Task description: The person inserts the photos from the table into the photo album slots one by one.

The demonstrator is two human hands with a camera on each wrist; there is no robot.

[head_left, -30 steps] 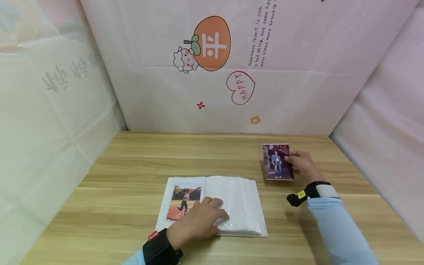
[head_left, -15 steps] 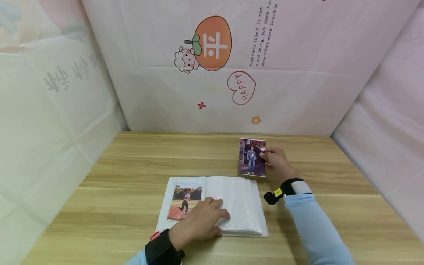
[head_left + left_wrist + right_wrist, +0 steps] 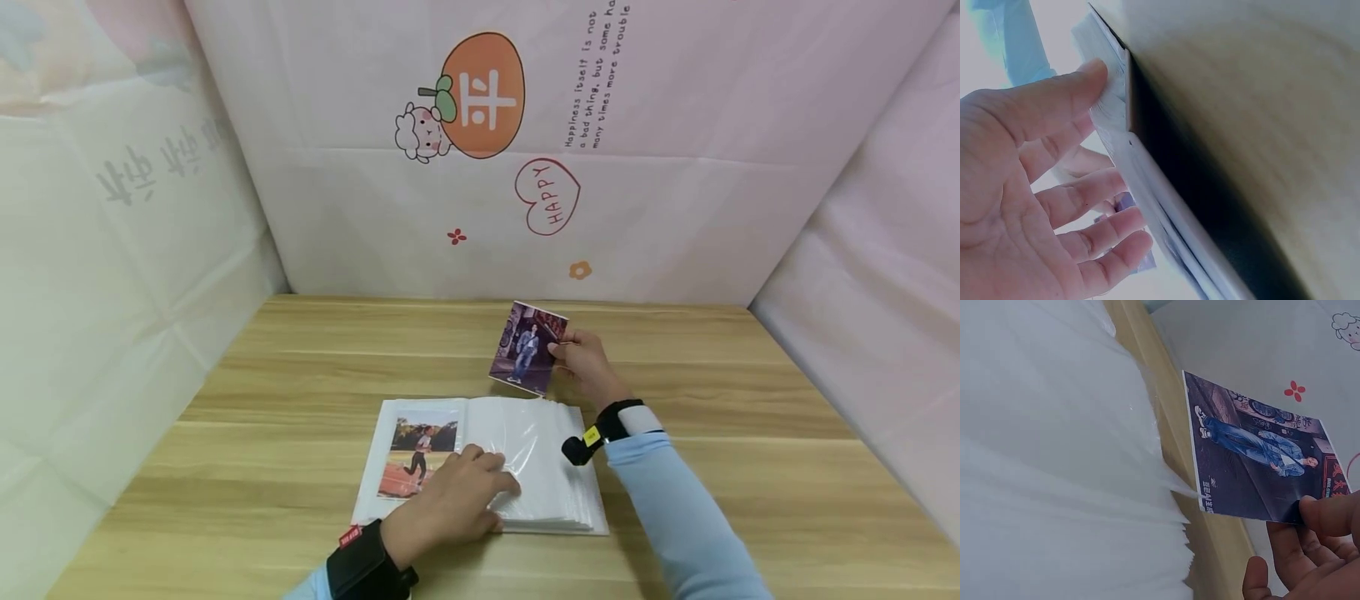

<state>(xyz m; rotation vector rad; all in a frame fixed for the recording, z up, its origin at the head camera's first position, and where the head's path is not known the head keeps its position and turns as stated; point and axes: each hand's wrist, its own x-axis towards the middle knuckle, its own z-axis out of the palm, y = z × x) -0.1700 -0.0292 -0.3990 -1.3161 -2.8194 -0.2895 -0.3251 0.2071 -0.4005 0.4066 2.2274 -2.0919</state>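
A photo album [image 3: 536, 454] lies spread open on the wooden table, with clear plastic sleeves on its right side. Its left page shows a photo of a runner [image 3: 408, 450], partly covered by my left hand [image 3: 450, 504]. That hand rests across the album's middle with loosely bent fingers; in the left wrist view its thumb [image 3: 1088, 84] touches the page edges. Between thumb and fingers, my right hand [image 3: 588, 362] pinches a photo [image 3: 527, 346] of a person in denim, tilted above the album's far edge. In the right wrist view one photo corner meets a sleeve's edge; whether it is inside, I cannot tell.
The wooden table [image 3: 255, 417] extends on both sides of the album. A white printed cloth [image 3: 352, 225] hangs along the table's back, and further pale cloths flank it on the left and right.
My right hand has carried the denim photo leftward from the right side to the album's far edge, tilting it. The left hand has stayed on the album.
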